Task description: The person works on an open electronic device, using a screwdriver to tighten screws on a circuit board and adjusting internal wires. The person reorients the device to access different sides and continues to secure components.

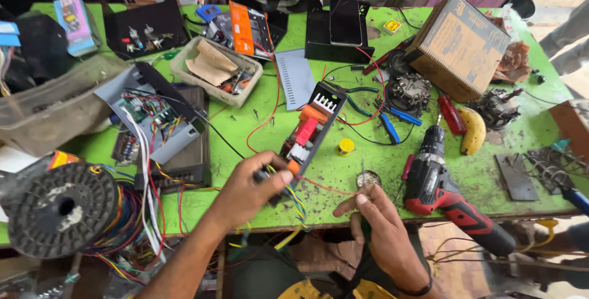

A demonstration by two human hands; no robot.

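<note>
Two hands at green bench (257, 121) near edge. Circuit board (308, 132): long axis runs diagonally, away-right. L hand (248, 191) pinches its near end. R hand (380, 228), right of board, fingers closed on thin red wire (328, 187) from that end.

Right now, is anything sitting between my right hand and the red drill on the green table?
Nothing visible blocks it. The right hand pinches a thin red wire, and the red drill lies just to its right, with only bare green table between them.
</note>
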